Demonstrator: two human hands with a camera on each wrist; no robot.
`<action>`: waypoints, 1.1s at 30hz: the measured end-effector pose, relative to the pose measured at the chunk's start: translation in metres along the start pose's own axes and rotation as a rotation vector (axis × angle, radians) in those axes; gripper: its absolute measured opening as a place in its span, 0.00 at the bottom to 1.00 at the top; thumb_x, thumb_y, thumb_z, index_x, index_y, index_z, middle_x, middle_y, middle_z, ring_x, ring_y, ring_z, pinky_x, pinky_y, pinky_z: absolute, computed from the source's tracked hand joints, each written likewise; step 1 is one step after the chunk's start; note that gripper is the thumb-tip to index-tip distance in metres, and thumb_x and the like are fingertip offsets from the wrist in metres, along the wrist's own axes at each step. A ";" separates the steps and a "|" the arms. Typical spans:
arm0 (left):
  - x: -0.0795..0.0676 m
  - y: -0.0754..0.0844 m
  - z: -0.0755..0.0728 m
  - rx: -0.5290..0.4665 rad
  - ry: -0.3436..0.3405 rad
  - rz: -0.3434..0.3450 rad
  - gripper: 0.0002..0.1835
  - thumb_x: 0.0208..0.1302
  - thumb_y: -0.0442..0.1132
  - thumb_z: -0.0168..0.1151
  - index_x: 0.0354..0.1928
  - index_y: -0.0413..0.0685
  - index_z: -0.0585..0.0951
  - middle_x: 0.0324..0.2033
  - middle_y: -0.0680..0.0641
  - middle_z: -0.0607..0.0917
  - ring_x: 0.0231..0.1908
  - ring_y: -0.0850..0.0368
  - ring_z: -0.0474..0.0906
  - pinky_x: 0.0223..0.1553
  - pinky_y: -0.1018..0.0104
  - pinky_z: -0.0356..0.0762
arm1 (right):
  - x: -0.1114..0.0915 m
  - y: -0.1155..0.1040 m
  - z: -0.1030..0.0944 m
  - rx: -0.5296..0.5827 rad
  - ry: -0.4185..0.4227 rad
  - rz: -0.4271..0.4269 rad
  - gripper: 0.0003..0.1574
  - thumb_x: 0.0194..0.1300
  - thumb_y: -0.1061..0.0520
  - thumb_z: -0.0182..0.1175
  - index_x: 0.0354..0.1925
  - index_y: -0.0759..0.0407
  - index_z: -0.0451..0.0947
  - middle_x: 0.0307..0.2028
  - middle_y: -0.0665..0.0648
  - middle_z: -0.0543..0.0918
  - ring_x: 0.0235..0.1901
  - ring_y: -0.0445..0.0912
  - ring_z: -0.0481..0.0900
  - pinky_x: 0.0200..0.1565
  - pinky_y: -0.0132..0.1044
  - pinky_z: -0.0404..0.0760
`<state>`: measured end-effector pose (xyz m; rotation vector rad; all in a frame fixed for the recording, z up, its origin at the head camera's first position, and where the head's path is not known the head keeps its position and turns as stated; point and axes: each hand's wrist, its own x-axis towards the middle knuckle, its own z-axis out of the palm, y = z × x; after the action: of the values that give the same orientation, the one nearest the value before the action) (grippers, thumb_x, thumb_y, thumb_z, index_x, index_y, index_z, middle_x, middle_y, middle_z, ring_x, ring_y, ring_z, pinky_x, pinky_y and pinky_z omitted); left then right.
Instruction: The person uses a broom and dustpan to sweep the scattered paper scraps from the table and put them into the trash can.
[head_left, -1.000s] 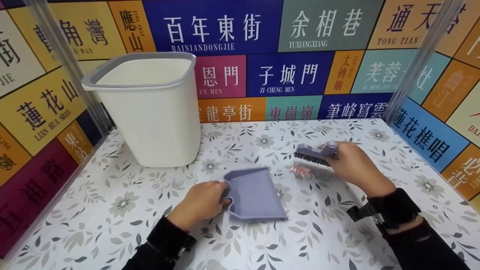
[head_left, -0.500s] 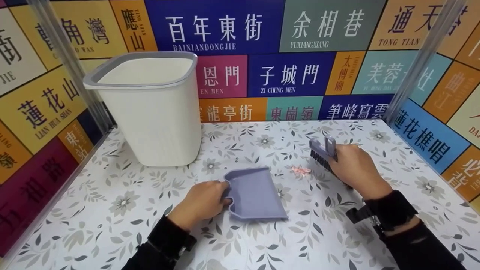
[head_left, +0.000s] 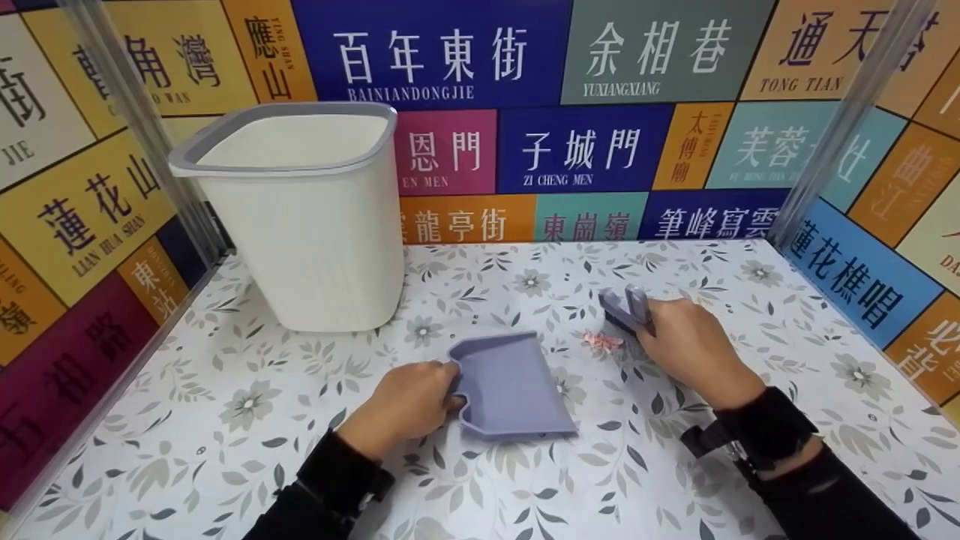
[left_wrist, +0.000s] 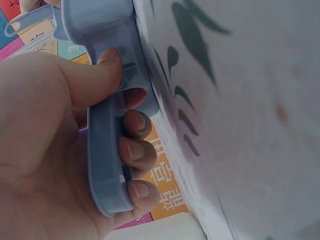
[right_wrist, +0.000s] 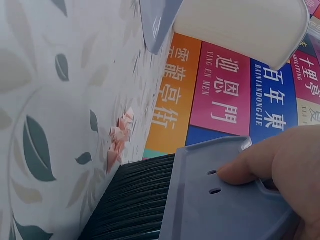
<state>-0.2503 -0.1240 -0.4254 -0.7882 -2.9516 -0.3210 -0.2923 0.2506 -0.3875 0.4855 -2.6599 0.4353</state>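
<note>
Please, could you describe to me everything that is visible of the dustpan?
The dustpan is greyish purple, smooth, and looks like plastic. Raised walls run along its back and sides; the straight front edge is open. It lies face up on the floral tablecloth, nearer the person than the white bin. Its open edge faces right in the head view, with the pink scraps beyond it, not touching. The left hand grips its handle, fingers curled round.

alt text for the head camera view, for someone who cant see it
A person's right hand holds a grey-purple brush beside small pink scraps, while the left hand grips a matching dustpan on a floral tabletop. A grey-rimmed white bin stands at the back left, before a wall of colourful sign panels.
</note>
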 end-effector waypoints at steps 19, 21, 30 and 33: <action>0.002 -0.003 0.002 0.002 -0.041 -0.002 0.10 0.72 0.44 0.70 0.43 0.47 0.80 0.30 0.49 0.81 0.36 0.46 0.84 0.42 0.49 0.85 | -0.002 -0.023 0.000 0.013 -0.068 -0.037 0.10 0.63 0.64 0.71 0.27 0.60 0.79 0.21 0.54 0.80 0.20 0.49 0.76 0.24 0.49 0.78; 0.002 -0.003 0.002 -0.004 -0.048 -0.010 0.10 0.72 0.44 0.70 0.42 0.47 0.80 0.30 0.50 0.81 0.35 0.48 0.83 0.40 0.50 0.85 | -0.003 -0.026 -0.001 0.014 -0.072 -0.045 0.11 0.63 0.64 0.71 0.26 0.60 0.79 0.21 0.54 0.80 0.21 0.50 0.77 0.25 0.50 0.79; 0.002 -0.003 0.002 -0.019 -0.039 -0.006 0.10 0.71 0.43 0.71 0.41 0.47 0.80 0.28 0.50 0.80 0.33 0.48 0.81 0.38 0.50 0.84 | -0.003 -0.035 -0.016 0.096 -0.114 -0.024 0.10 0.67 0.59 0.73 0.31 0.60 0.83 0.23 0.54 0.82 0.22 0.46 0.76 0.26 0.46 0.77; 0.002 -0.003 0.001 -0.016 -0.029 0.005 0.10 0.71 0.43 0.71 0.40 0.47 0.79 0.28 0.50 0.80 0.34 0.47 0.82 0.39 0.49 0.84 | -0.003 -0.033 -0.020 0.110 -0.084 -0.034 0.06 0.67 0.60 0.73 0.34 0.61 0.85 0.25 0.56 0.85 0.23 0.47 0.78 0.28 0.47 0.79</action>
<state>-0.2535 -0.1257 -0.4270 -0.8088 -2.9769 -0.3360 -0.2697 0.2294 -0.3637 0.5937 -2.7139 0.5646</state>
